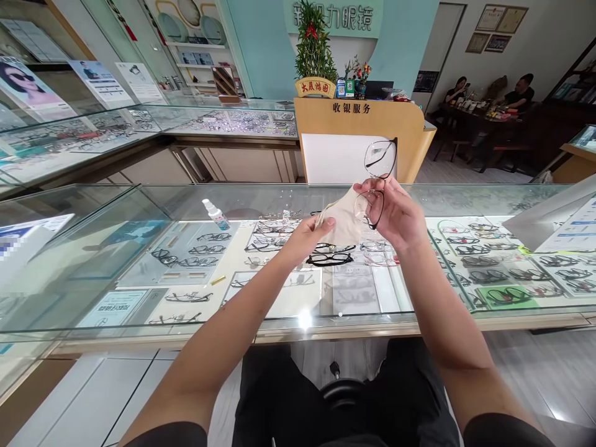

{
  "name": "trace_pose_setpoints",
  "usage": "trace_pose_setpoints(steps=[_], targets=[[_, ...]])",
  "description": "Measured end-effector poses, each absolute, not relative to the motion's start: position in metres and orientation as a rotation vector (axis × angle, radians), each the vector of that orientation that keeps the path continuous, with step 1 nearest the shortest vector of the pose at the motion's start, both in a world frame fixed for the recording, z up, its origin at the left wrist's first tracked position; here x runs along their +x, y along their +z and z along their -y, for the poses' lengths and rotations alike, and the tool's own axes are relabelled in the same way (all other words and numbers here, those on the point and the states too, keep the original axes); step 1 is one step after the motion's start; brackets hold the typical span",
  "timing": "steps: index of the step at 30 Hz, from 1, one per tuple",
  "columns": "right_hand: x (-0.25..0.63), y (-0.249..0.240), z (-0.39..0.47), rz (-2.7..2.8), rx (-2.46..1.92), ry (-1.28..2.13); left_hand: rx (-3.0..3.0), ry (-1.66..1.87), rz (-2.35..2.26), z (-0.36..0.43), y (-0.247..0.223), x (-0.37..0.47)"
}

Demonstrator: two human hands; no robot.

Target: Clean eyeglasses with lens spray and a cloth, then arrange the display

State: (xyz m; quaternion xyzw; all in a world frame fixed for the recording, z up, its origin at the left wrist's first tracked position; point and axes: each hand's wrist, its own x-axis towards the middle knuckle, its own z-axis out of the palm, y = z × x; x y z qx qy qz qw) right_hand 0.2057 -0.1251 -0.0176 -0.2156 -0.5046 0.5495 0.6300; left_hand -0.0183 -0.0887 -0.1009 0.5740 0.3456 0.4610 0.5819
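A pair of thin-framed glasses [395,162] is raised above the glass counter, one lens above the other. My right hand [401,214] pinches it near the middle, between the two lenses. A cream cloth [345,220] hangs between my hands and overlaps the lower lens. My left hand [313,236] is closed on the cloth's left side, thumb on top. The cloth's upper right corner reaches the fingertips of my right hand. Below the cloth, black-framed glasses [329,259] lie at the counter.
A white spray bottle [215,214] stands on the glass counter [153,333] at the left. Many frames show in the counter's display. A folded white sign [565,226] stands at the right. Two people sit at a table at the back right.
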Motion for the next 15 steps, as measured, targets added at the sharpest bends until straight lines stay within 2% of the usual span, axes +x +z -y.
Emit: trace_pose_setpoints(steps=[5, 11, 15], targets=[[0.217, -0.022, 0.113, 1.089, -0.477, 1.250, 1.436, 1.142, -0.829, 0.090, -0.097, -0.024], [0.226, -0.024, 0.109, 1.087, -0.413, 1.337, 1.622, 1.303, -0.888, 0.112, -0.058, -0.033], [0.225, -0.025, 0.112, 1.133, -0.396, 1.429, 1.635, 1.428, -0.987, 0.130, -0.043, -0.067]])
